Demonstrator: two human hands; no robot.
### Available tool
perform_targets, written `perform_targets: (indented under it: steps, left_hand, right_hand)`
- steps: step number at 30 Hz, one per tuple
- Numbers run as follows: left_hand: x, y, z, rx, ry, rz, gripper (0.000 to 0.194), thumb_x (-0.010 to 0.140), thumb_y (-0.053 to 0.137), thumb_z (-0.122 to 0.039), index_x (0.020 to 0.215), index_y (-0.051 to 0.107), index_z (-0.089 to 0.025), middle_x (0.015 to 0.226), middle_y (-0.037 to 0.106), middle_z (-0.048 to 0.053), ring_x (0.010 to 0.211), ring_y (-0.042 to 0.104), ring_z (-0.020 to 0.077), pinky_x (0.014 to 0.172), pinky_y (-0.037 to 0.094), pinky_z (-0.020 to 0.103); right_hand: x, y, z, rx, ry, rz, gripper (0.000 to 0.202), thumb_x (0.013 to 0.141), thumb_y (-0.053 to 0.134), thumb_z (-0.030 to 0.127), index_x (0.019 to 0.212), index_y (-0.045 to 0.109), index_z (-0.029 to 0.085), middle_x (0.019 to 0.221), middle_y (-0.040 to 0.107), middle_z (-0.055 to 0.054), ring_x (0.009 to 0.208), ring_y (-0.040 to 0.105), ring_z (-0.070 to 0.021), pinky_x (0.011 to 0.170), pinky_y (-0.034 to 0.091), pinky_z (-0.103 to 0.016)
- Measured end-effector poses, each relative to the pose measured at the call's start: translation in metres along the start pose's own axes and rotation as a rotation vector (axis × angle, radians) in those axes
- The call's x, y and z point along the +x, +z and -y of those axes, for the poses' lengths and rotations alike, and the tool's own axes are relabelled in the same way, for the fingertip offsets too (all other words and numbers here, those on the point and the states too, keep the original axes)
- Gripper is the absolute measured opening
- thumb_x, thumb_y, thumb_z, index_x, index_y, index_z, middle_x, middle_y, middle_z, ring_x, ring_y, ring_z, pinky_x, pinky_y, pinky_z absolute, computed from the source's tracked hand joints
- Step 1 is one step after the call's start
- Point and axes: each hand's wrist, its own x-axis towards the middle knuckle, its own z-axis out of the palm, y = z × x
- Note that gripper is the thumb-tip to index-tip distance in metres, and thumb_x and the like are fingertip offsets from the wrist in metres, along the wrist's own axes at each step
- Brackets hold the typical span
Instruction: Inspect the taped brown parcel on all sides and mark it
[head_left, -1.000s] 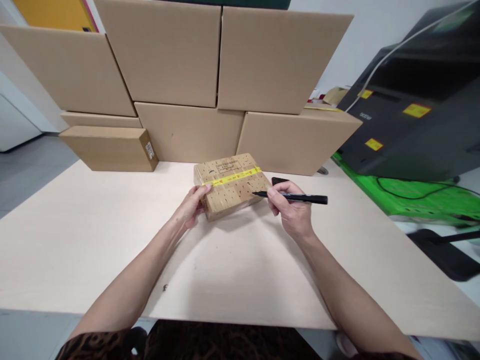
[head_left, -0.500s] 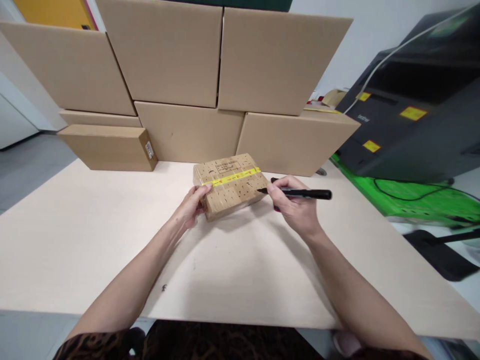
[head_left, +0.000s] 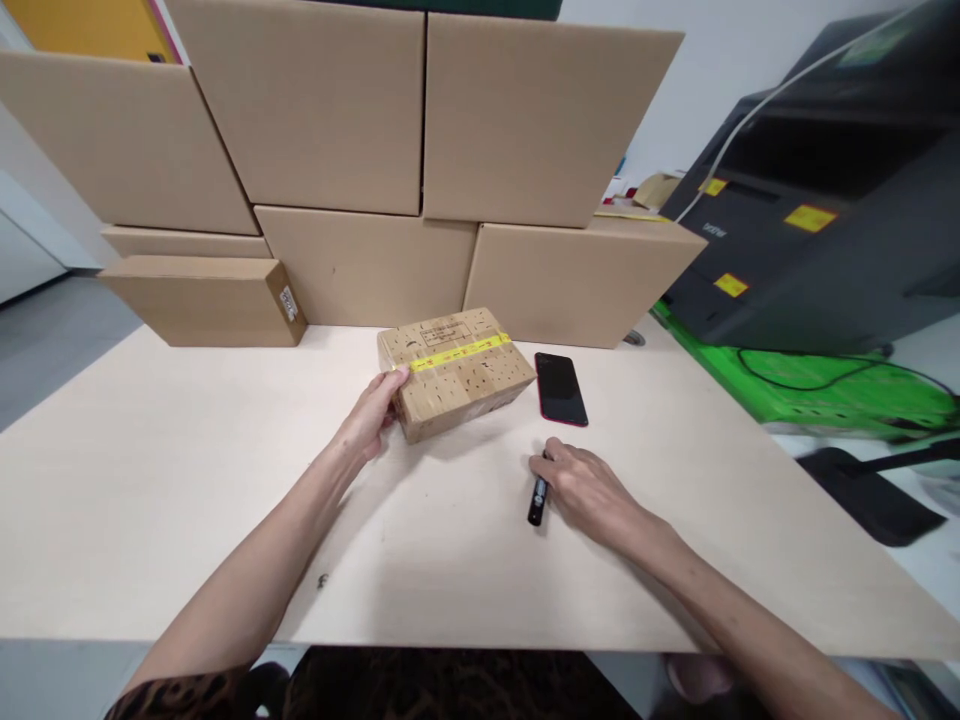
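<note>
My left hand (head_left: 373,410) is closed on the near left corner of a small cardboard box (head_left: 459,392), thumb on top. That box is tilted, its near edge raised off the table; yellow tape runs across its top, among many small dark marks and a stamped label. Low over the table, my right hand (head_left: 592,492) pinches a black marker (head_left: 538,502) whose visible end points toward me. The marker's other end is hidden under my fingers. A smartphone (head_left: 561,389) with a dark screen and red edge lies right of the box, beyond my right hand.
Large cardboard boxes (head_left: 551,120) are stacked along the back of the table (head_left: 172,480). A flatter carton (head_left: 202,305) stands at the back left. To the right are a dark printer (head_left: 810,230), a green surface (head_left: 757,390) with a cable, and a black stand (head_left: 862,490).
My right hand has moved from the box's right side down toward me, turning the marker downward and uncovering the phone. My left hand keeps hold of the box.
</note>
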Motion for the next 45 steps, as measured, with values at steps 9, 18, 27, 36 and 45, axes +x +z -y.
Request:
perform_targets:
  steps: [9,18,27,36,45]
  left_hand:
    - [0.006,0.0,0.007,0.104,0.043,-0.062,0.048,0.075,0.082,-0.065,0.095,0.072,-0.023,0.097,0.076,0.005,0.095,0.066,0.024,0.072,0.039,0.028]
    - [0.002,0.008,0.008,0.02,0.054,-0.166,0.056,0.088,0.072,-0.069,0.117,0.07,-0.021,0.122,0.072,0.01,0.121,0.068,0.0293,0.095,0.05,0.036]
    - [0.003,0.002,0.006,-0.018,0.156,-0.225,0.072,0.098,0.062,-0.065,0.156,0.046,-0.025,0.161,0.053,0.016,0.153,0.05,0.0321,0.125,0.042,0.045]
    - [0.011,-0.003,0.015,0.023,0.525,-0.294,0.078,0.092,0.067,-0.076,0.15,0.047,-0.028,0.154,0.055,0.017,0.147,0.053,0.0337,0.125,0.041,0.055]
    - [-0.004,0.002,0.027,0.218,1.051,-0.259,0.063,0.101,0.066,-0.063,0.153,0.051,-0.031,0.147,0.064,0.014,0.136,0.061,0.0299,0.111,0.049,0.05]
  right_hand:
    - [0.005,-0.005,0.0,0.162,0.071,0.079,0.046,0.098,0.042,0.002,0.134,0.067,0.015,0.125,0.072,-0.017,0.109,0.074,-0.0266,0.09,0.051,-0.033]
    - [0.075,-0.006,-0.051,0.242,0.661,-0.126,0.097,0.099,0.06,0.067,0.172,0.029,0.01,0.152,0.059,-0.03,0.146,0.056,-0.0461,0.115,0.045,-0.052]
    - [0.095,-0.002,-0.081,0.493,0.835,-0.13,0.115,0.078,0.08,0.07,0.167,0.033,0.014,0.158,0.055,-0.033,0.151,0.052,-0.0505,0.119,0.041,-0.062]
    - [0.089,0.009,-0.094,0.861,0.84,-0.416,0.119,0.055,0.1,0.045,0.157,0.047,0.013,0.143,0.071,-0.029,0.14,0.066,-0.0471,0.116,0.052,-0.058]
    - [0.084,0.016,-0.066,1.455,0.692,-0.872,0.059,0.065,0.088,0.07,0.085,0.061,0.021,0.075,0.073,-0.003,0.065,0.072,-0.0188,0.052,0.058,-0.028]
